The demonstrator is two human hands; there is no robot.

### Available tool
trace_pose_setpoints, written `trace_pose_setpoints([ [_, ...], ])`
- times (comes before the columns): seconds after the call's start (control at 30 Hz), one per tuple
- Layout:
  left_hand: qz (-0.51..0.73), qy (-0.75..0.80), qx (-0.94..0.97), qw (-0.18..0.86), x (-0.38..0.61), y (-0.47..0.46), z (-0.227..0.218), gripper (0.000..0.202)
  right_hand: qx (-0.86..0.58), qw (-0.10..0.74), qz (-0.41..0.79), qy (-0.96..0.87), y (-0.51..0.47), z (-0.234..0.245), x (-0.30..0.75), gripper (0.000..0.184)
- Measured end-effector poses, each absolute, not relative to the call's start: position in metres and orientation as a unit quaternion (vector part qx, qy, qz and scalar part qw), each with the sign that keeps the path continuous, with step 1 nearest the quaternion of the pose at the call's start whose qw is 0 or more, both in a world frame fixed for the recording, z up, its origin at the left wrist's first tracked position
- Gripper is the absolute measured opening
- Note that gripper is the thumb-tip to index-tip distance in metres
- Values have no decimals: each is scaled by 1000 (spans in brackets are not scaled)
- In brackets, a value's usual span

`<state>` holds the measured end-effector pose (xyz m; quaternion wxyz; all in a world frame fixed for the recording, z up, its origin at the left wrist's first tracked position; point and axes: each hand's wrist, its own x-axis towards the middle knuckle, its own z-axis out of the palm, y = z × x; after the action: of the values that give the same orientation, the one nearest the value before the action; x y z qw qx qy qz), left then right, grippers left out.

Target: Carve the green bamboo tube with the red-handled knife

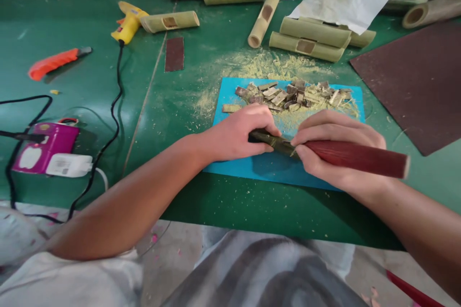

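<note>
My left hand [245, 132] is closed around a dark green piece of bamboo [277, 143], low over a blue sheet [230, 165]. My right hand [334, 136] grips a tool with a red wooden handle [363, 157], whose butt end points right. Fingers hide the tool's blade, so its exact kind does not show. The fingertips of the right hand meet the bamboo, where a few frayed fibres stick up. Just beyond both hands, a heap of bamboo chips [279, 97] and pale shavings lies on the sheet.
Cut bamboo tubes [309, 48] lie at the back, some under white paper [342, 2]. On the left are a yellow glue gun [127, 24], an orange utility knife [54, 63], a purple power strip [54, 141] and cords. A brown sheet [414, 81] lies right on the green table [187, 201].
</note>
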<state>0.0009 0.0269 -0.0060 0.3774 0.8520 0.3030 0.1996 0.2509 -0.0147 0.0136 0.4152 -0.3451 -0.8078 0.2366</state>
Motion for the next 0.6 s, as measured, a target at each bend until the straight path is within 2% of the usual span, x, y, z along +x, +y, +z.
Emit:
trace_pose_setpoints([
  [0.17,195,300,854,378,2,26,-5,10,-372,452,261,-768,-17,9,252,16],
  [0.6,197,300,854,376,2,27,-5,9,-360,394,265,-803,-12,15,249,16],
])
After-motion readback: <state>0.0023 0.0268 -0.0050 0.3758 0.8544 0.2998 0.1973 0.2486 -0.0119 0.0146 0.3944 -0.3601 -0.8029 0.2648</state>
